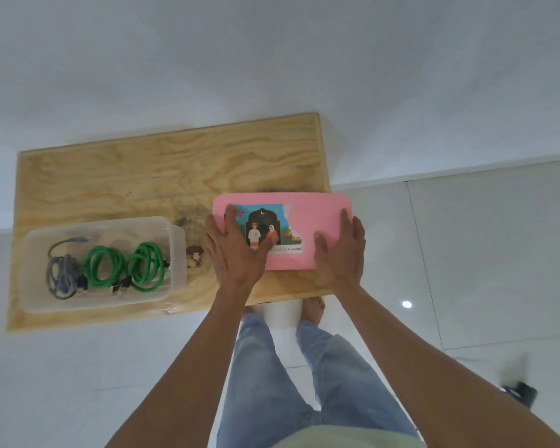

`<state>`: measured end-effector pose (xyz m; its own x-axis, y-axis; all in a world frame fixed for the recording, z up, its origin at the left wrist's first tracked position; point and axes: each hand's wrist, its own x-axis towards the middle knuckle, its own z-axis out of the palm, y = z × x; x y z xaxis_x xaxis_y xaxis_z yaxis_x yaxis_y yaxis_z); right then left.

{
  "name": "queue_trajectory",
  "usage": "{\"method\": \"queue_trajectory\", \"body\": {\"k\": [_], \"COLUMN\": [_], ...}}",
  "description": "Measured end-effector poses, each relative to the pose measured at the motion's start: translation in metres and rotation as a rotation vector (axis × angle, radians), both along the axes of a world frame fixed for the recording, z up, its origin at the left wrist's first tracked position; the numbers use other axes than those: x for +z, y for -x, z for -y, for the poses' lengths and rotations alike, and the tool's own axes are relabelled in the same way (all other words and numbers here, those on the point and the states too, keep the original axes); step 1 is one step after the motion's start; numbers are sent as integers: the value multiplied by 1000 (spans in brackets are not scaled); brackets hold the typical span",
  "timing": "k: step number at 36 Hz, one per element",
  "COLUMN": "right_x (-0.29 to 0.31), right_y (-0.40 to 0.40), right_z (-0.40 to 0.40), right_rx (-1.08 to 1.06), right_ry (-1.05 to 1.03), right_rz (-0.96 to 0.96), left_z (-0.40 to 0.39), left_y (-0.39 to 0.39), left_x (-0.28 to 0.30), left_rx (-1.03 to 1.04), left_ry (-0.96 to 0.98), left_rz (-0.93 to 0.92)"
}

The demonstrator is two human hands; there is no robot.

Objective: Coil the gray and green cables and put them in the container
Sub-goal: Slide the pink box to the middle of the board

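Item: clear plastic container (175, 253), lidless, on the wooden worktop (143, 176) toward its left end, long axis running left to right along the worktop.

Contents: one gray cable (60, 273), bundled at the left end; two green cable coils (104, 266), side by side to its right, loops leaning on edge, their dark plugs at the near side. All appear fully inside the walls.

Item: pink lid (304, 215), flat on the worktop's right end, well apart from the container, long axis also left to right.

Hands: left hand (236, 253) and right hand (341, 250) rest spread on the lid's two short ends, fingers straight; whether any fingertips hook under the rim cannot be told.

Handling, as judged: lid light, thin, slightly flexible, smooth; best taken by both short edges. Cables soft and springy, coils liable to loosen if jostled.
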<state>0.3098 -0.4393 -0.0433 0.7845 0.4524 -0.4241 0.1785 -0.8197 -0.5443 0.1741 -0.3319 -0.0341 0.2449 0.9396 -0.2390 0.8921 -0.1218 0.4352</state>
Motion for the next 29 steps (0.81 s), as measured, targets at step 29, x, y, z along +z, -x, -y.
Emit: {"method": "queue_trajectory", "body": {"k": [29], "right_x": [128], "right_y": [217], "right_z": [-144], "right_rx": [201], "right_ry": [-216], "right_rz": [48], "left_z": [-138], "left_y": [242], "left_x": [128], "left_rx": [142], "left_ry": [-185], "left_rz": [43]}}
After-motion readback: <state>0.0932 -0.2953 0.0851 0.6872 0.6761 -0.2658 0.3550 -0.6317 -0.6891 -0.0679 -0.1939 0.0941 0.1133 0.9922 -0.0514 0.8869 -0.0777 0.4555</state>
